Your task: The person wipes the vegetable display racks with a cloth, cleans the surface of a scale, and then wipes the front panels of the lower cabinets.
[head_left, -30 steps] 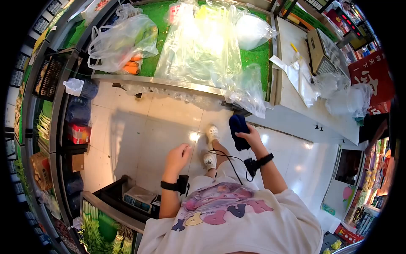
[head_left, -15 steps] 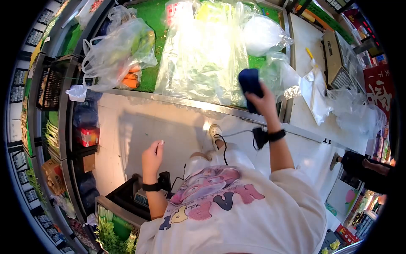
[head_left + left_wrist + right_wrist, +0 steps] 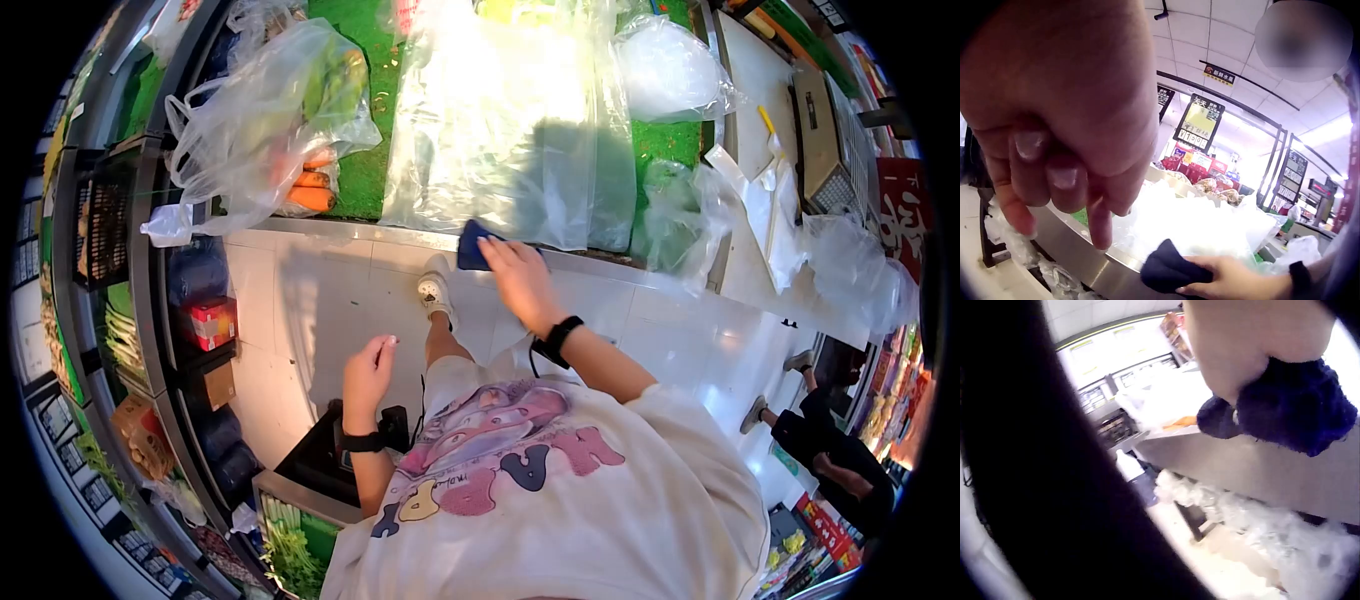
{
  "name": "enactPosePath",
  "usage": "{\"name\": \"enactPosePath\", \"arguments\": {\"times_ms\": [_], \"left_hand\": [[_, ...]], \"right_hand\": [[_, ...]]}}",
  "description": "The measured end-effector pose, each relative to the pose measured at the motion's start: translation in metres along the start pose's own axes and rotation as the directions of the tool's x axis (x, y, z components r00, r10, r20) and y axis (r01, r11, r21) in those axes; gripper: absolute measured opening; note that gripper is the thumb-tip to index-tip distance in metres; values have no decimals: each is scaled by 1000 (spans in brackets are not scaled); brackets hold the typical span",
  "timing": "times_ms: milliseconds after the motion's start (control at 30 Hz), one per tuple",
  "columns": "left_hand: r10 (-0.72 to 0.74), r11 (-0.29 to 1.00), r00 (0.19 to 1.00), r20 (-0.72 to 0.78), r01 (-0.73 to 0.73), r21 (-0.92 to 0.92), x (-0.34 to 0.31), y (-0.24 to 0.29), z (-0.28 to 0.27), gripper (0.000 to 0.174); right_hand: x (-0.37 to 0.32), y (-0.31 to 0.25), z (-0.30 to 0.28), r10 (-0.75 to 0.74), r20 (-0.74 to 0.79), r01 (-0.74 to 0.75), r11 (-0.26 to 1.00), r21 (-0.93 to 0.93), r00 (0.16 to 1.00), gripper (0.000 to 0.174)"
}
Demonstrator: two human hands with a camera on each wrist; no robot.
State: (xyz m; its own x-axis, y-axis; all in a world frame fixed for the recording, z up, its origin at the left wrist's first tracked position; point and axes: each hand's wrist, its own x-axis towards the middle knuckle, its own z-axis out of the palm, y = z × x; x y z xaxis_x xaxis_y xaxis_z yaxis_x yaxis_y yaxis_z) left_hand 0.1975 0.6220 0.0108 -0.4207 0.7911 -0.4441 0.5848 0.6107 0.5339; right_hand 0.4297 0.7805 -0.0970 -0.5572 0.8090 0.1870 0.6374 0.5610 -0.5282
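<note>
My right hand [image 3: 522,288] holds a folded dark blue cloth [image 3: 474,248] at the metal edge [image 3: 395,234] of the display stand. In the right wrist view the cloth [image 3: 1297,406] looks fuzzy and bunched under the fingers, close along the metal front. The left wrist view shows the cloth [image 3: 1169,269] at the stand's rim, the right thumb along it. Away from the stand, over the floor, my left hand [image 3: 367,375] hangs with loosely curled fingers and holds nothing. Clear plastic sheeting [image 3: 500,130] covers the middle of the stand just beyond the cloth.
A clear bag [image 3: 245,140] with carrots [image 3: 312,190] lies on the green mat at the left. Puffed plastic bags [image 3: 672,75] lie at the right, beside a pale counter [image 3: 750,60]. Shelves line the left side. Another person's legs [image 3: 815,425] show at the lower right.
My right hand, still gripping the cloth, has risen from over the floor to the stand, then swept left along its metal edge. The left hand has shifted left and stays idle.
</note>
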Motion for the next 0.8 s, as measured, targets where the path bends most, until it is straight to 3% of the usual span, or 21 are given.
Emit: {"name": "enactPosePath", "arguments": {"times_ms": [100, 167, 300, 433, 500, 567, 667, 733, 767, 800], "left_hand": [[57, 998, 998, 13, -58, 33, 16, -22, -28, 28], [107, 992, 994, 27, -109, 66, 36, -37, -49, 29], [82, 993, 996, 40, -85, 78, 55, -57, -94, 29], [180, 975, 983, 36, -183, 129, 93, -94, -116, 28], [183, 972, 979, 87, -193, 132, 107, -95, -126, 27], [211, 966, 972, 106, -224, 131, 120, -97, -132, 27], [251, 956, 962, 107, -264, 130, 130, -103, -142, 26], [240, 962, 967, 81, -248, 111, 133, -101, -149, 26], [245, 964, 967, 72, -251, 85, 133, -101, -151, 25], [251, 965, 966, 65, -255, 60, 132, -102, -154, 25]], "right_hand": [[46, -45, 51, -104, 53, 106, 994, -31, 993, 50], [77, -80, 92, -168, -25, 166, 984, -61, 985, 48], [114, -118, 108, -90, 46, 90, 996, 0, 995, 44], [52, -65, 74, -6, 48, 5, 1000, 24, 999, 48], [14, -38, 24, 200, 88, -190, 975, -111, 976, 49], [-25, -3, -9, 337, -14, -334, 926, -176, 941, 55], [-27, -2, -20, 249, -69, -256, 956, -144, 966, 58], [-12, -8, 17, 138, -47, -142, 984, -103, 989, 55], [10, -27, 28, 41, -7, -41, 999, 7, 999, 52], [29, -48, 55, 36, 97, -28, 996, -80, 995, 52]]}}
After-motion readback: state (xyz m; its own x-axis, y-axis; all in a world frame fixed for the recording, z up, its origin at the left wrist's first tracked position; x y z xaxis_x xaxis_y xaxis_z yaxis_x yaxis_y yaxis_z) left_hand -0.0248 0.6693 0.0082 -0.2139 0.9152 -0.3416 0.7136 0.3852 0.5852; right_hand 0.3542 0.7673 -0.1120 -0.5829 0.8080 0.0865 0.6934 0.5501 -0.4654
